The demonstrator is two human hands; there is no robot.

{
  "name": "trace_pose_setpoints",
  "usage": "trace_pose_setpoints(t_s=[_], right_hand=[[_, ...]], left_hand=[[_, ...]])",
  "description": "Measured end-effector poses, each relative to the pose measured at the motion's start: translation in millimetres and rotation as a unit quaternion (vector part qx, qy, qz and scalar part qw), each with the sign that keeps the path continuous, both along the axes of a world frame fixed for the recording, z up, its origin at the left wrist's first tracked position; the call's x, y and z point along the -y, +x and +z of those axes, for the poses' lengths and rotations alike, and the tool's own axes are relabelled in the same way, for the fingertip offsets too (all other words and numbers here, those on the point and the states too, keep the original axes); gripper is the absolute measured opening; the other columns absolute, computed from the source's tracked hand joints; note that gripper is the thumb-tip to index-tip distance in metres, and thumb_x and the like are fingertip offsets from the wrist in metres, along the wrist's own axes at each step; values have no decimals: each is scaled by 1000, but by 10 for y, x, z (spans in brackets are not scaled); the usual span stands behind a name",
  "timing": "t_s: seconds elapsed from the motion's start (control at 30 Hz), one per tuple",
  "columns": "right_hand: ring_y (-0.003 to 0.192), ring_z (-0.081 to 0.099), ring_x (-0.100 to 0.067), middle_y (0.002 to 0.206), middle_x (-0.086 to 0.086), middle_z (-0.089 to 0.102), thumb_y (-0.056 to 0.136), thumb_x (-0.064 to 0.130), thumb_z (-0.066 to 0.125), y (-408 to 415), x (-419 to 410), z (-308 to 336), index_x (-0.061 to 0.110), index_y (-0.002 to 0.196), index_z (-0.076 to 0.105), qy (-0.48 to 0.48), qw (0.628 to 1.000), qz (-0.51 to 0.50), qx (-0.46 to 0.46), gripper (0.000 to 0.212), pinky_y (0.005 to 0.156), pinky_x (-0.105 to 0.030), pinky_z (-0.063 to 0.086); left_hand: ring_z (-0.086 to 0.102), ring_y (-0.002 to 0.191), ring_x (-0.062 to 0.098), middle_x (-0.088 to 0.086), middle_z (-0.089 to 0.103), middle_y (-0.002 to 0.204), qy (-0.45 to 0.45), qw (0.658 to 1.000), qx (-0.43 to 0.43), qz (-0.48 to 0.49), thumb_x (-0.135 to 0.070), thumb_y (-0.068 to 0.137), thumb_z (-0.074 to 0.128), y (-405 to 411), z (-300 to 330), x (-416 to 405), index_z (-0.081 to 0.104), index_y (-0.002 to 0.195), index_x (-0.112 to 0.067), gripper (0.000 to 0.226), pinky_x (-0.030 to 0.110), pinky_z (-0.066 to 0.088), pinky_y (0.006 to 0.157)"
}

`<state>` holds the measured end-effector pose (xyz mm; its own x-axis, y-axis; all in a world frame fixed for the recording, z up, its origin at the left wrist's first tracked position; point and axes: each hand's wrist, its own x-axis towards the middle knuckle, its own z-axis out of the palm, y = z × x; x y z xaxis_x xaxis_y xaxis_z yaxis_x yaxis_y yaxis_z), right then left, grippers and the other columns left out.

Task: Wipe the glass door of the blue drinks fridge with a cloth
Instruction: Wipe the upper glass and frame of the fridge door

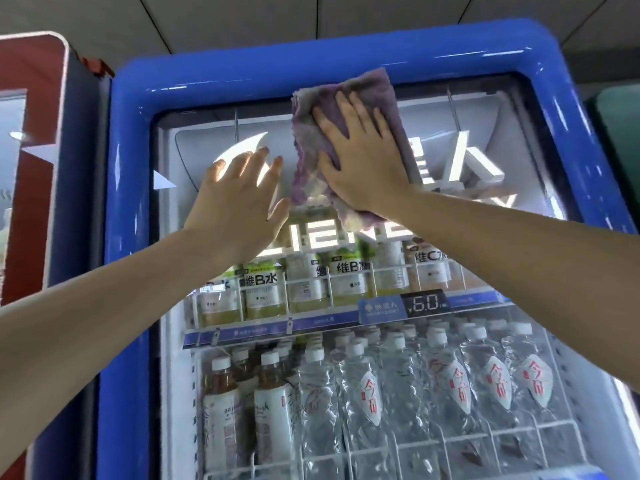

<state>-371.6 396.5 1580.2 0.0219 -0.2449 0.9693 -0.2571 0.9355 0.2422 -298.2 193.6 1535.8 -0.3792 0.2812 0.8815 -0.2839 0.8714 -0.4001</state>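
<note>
Purple cloth [346,143] lies flat against blue fridge's [131,202] seemingly closed glass door [450,341].

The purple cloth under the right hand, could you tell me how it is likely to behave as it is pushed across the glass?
The purple cloth looks soft and floppy: its edges ripple and bunch beside the right hand, so it may fold over when pushed. Its nubbly weave probably drags rather than slips on the glass door. It seems light, staying up under flat fingers alone.
</note>
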Motion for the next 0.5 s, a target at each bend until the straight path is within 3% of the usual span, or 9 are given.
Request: trace_pose_setpoints(t_s=[0.1, 0.23, 0.5], right_hand=[[160, 8, -29, 173, -13, 11, 104, 48, 25, -22, 60, -258, 25, 165, 17, -32, 999, 16, 2, 66, 128, -46, 2], [160, 4, -29, 173, -13, 6, 102, 50, 19, -32, 145, -668, 25, 166, 15, -38, 999, 23, 12, 69, 129, -47, 1], [160, 5, -29, 173, -12, 8, 103, 50, 24, 28, 162, -527, 26, 165, 17, -23, 1000, 8, 8, 67, 129, -48, 3]], left_hand=[[12, 160, 28, 7, 5, 175, -1, 1000, -4, -9, -55, 106, 13, -3, -1, 26, 7, 167, -19, 71, 53, 15, 127], [12, 160, 29, 7, 5, 175, -4, 1000, 2, -31, -54, 106, 15, 0, -3, 50, 7, 168, -19, 71, 53, 14, 127], [18, 158, 31, 10, 14, 174, -13, 998, 1, -61, -52, 109, 20, 30, 39, 73, 17, 167, -18, 67, 55, 15, 126]])
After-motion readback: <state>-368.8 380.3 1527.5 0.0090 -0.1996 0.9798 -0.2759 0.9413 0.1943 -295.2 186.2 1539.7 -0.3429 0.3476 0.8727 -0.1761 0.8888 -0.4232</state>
